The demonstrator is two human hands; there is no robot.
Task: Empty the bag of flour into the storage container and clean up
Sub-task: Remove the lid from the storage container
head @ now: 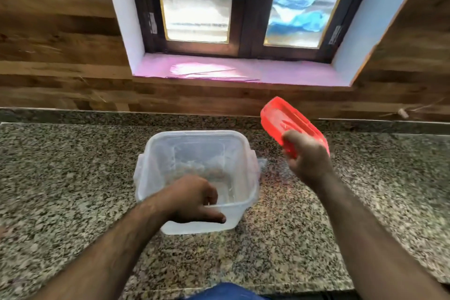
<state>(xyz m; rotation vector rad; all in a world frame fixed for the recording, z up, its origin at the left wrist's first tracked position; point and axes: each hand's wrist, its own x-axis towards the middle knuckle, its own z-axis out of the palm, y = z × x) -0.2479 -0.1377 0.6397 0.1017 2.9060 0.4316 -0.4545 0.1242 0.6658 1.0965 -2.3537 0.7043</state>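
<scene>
The task is only starting: the clear container (197,178) stands open on the worktop (60,165) at frame centre, left hand (194,198) gripping its near rim, right hand (308,158) holding the red lid (287,122) lifted aside, and no flour bag is visible.

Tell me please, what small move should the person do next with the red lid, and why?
Probably set the red lid down on the granite counter, off to the right. The right hand holds it in the air, clear of the container, which is already open and gripped at its near rim by the left hand. No flour bag is in view, so a free hand seems needed first.
</scene>
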